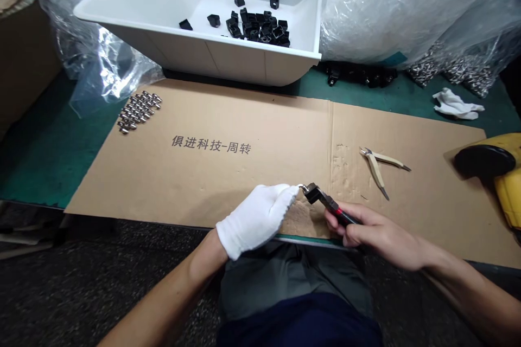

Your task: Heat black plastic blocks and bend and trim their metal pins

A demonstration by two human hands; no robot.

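Observation:
My left hand [258, 217], in a white glove, is closed in a pinch on a small shiny metal piece [303, 188] near the cardboard's front edge. My right hand [372, 230], bare, wraps round the black and red handles of a pair of pliers [330, 205]. The dark head of the pliers meets the metal piece right beside my left fingertips; the exact contact is too small to make out. Cream-handled side cutters [378, 165] lie spread on the cardboard beyond my right hand.
A printed cardboard sheet [203, 184] covers the green table. Several metal pieces [138, 111] are lined up at left. Behind stands a white bin [195, 54] of black parts [260, 27]. A yellow and black tool [492, 162], a white glove [458, 104] and plastic bags [407, 5] are right.

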